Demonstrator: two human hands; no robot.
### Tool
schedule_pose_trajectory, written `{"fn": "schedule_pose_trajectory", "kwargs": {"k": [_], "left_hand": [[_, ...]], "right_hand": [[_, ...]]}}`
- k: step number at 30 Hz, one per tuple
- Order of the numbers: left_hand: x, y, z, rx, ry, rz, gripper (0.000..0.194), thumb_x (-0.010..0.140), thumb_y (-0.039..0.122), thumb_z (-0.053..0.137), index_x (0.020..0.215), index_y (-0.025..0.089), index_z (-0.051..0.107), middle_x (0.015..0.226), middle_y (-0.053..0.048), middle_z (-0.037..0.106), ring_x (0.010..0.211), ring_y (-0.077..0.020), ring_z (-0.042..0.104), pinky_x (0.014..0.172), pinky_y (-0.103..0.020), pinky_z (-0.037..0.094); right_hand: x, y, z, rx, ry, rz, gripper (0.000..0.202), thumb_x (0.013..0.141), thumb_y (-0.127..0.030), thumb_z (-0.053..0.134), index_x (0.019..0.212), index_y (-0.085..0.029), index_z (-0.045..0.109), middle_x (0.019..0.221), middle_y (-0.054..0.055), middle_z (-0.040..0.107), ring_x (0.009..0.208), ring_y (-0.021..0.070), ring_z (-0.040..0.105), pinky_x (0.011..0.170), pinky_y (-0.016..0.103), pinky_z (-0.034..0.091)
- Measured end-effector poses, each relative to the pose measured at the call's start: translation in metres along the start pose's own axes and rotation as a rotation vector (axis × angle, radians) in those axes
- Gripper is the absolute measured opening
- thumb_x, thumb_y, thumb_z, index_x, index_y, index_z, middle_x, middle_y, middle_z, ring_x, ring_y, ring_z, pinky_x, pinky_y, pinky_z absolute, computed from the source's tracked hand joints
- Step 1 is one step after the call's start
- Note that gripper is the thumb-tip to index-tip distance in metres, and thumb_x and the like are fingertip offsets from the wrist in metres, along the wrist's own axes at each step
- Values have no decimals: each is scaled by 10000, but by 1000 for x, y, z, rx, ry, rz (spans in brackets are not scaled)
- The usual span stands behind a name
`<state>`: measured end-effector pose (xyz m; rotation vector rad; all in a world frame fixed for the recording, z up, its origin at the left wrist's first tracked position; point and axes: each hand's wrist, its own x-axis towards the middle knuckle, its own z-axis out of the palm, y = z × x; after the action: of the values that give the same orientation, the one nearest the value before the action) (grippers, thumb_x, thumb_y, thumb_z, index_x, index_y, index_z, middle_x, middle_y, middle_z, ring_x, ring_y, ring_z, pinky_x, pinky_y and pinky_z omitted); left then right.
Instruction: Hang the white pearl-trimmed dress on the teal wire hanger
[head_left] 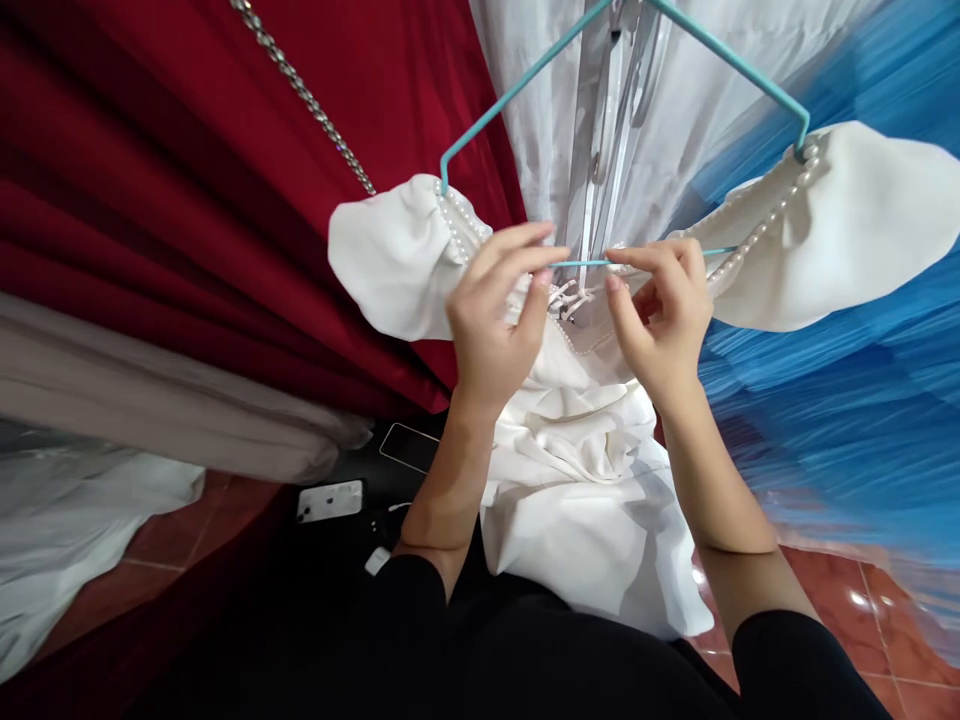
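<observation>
Left hand (495, 325), right hand (667, 325) | fingers (525, 260) pinched | hanger bar (583, 263) between (white dress (592, 540) hanging)

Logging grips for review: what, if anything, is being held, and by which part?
The turquoise hanger, by its bottom bar near the middle, pinched by left hand and right hand.

White dress (592, 500), pearl-trimmed, hanging on blue hanger (525, 82)

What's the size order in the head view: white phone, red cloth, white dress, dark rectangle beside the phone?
Largest to smallest:
1. Red cloth
2. White dress
Unranked, both smaller: white phone and dark rectangle. They look alike; the arm partly hides the rectangle.
</observation>
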<state>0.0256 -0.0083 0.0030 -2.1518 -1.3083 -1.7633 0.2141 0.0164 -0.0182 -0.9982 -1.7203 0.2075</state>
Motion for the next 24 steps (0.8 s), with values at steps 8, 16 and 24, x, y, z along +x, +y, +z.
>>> {"fn": "schedule_pose_trajectory", "kwargs": {"k": [8,16,24], "left_hand": [[24,-60,-22,69,373,-57,113,1032,221,618,1127,247,674,1181,-69,685,1235,-267,657,1191,-508,517],[34,-118,-65,-5,683,122,166,931,112,536,944,194,681,905,1,705,920,-171,739,931,-400,638],[-45,-78,-24,-12,405,-168,170,1097,330,587,962,227,589,918,12,705,903,-165,739,862,-425,628]], "right_hand": [[-3,6,11,50,52,46,314,1108,-534,525,1187,-306,727,1149,73,635,773,127,619,612,313,595],[3,4,7,26,107,1,245,1099,-445,564,1112,-306,765,1025,36,634,741,124,581,618,312,560],[2,-3,16,-26,103,-6,279,1113,-453,508,1113,-303,744,1004,32,630,669,103,520,576,287,530]]}}
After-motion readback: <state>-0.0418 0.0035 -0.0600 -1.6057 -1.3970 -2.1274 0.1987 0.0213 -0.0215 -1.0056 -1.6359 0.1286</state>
